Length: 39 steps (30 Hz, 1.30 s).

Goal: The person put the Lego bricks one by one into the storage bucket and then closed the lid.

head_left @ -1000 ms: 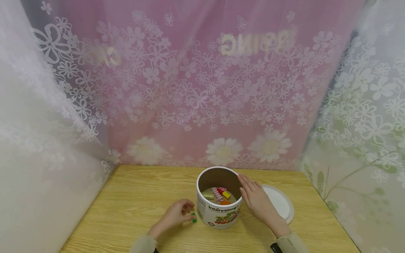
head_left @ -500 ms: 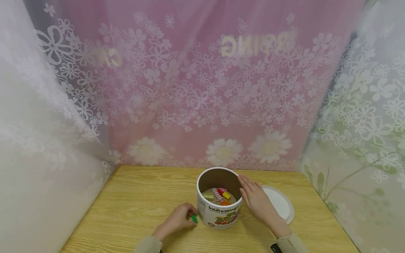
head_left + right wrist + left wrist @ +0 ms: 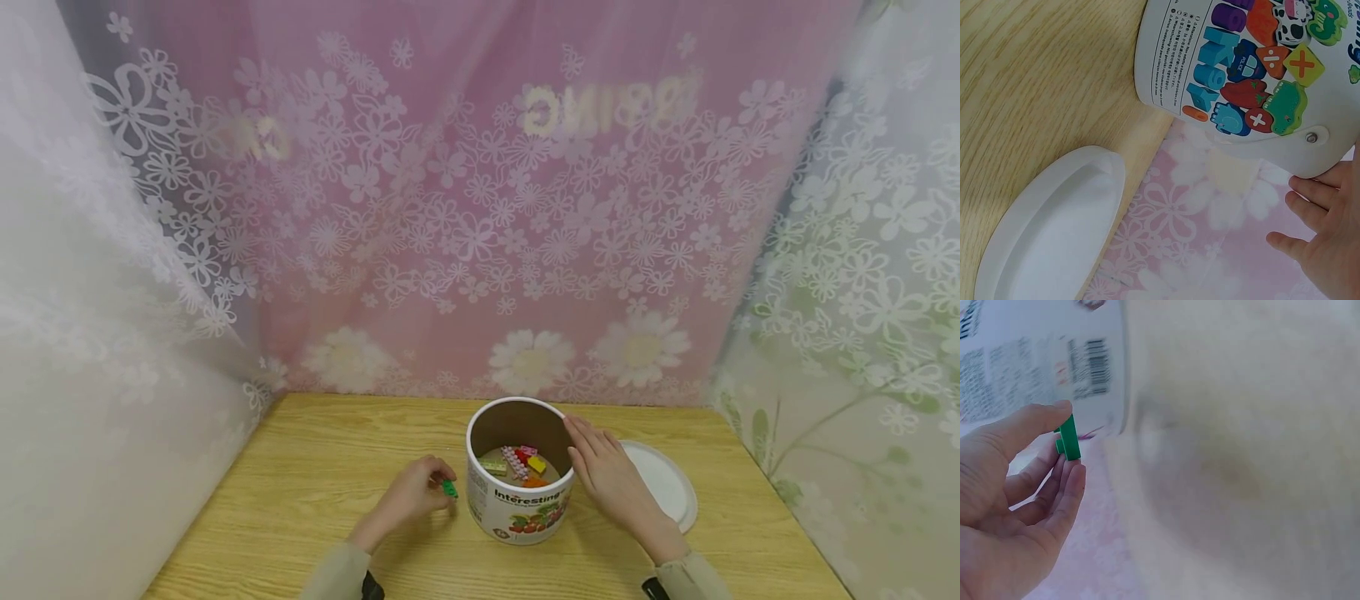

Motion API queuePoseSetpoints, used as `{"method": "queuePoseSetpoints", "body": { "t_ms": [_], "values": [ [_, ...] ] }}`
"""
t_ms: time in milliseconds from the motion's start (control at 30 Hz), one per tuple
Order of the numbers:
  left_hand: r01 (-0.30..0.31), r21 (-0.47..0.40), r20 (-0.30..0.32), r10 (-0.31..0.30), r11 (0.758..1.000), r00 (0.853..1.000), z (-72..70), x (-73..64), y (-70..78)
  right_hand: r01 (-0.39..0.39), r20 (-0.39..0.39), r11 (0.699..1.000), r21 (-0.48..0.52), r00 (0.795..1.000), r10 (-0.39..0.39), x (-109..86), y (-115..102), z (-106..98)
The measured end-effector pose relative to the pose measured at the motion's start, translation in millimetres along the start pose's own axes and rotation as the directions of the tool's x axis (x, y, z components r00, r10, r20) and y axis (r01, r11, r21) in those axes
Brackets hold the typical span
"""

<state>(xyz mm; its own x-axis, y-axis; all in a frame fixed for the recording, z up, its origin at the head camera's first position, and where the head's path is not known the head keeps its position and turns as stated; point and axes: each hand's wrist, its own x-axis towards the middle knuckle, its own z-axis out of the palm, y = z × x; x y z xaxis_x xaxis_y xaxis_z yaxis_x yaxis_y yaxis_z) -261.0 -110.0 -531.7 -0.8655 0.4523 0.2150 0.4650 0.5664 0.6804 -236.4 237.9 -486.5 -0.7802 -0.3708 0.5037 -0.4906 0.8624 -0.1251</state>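
My left hand [image 3: 412, 493] pinches a small green toy brick [image 3: 449, 488] between thumb and fingers, just left of a white round bucket [image 3: 519, 521]. In the left wrist view the green brick [image 3: 1069, 439] stands on edge in the grip, studs toward the palm, in front of the bucket's barcode side [image 3: 1035, 375]. My right hand [image 3: 611, 479] rests on the bucket's right rim with fingers fairly straight. Inside the bucket lie several bricks: a pale green one [image 3: 492, 467], a long pink one [image 3: 514, 462], a yellow one [image 3: 536, 464] and an orange one [image 3: 535, 482].
A white round lid [image 3: 667, 483] lies on the wooden table [image 3: 337, 442] to the right of the bucket, partly behind my right forearm. Flowered curtains [image 3: 480, 208] close in the back and both sides of the table.
My left hand has taken the green brick up from beside the bucket's base and lifted it, drawing slightly back to the left. The right hand and bucket stay in place.
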Motion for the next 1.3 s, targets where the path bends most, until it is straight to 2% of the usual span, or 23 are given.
{"method": "queuePoseSetpoints", "body": {
  "t_ms": [167,400,700,867,1100,1300],
  "values": [
    [-0.008,0.039,-0.037,0.01,0.999,0.999,-20.4,7.8,7.9,0.005,-0.011,1.0,-0.012,1.0,-0.006,0.7,1,1],
    [-0.035,0.05,-0.068,0.038,0.998,0.997,-43.3,17.7,21.2,0.012,-0.019,1.0,-0.017,1.0,-0.012,-0.4,1,2],
    [-0.056,0.052,-0.1,0.061,0.997,0.993,-65.1,33.1,48.3,-0.024,0.047,1.0,-0.006,0.999,0.025,-0.3,2,0],
    [-0.098,0.062,-0.091,0.103,0.993,0.99,-65.9,39.8,60.2,-0.029,0.054,1.0,-0.002,0.998,0.029,-0.1,2,-1],
    [-0.133,0.09,-0.087,0.141,0.987,0.986,-56.7,52.6,70.6,-0.035,0.062,0.999,-0.003,0.997,0.036,0.1,1,-1],
    [-0.167,0.077,-0.07,0.172,0.983,0.983,-49.9,64.7,77.9,-0.016,0.012,1.0,0.008,1.0,0.016,0.2,-2,-1]
  ]
}}
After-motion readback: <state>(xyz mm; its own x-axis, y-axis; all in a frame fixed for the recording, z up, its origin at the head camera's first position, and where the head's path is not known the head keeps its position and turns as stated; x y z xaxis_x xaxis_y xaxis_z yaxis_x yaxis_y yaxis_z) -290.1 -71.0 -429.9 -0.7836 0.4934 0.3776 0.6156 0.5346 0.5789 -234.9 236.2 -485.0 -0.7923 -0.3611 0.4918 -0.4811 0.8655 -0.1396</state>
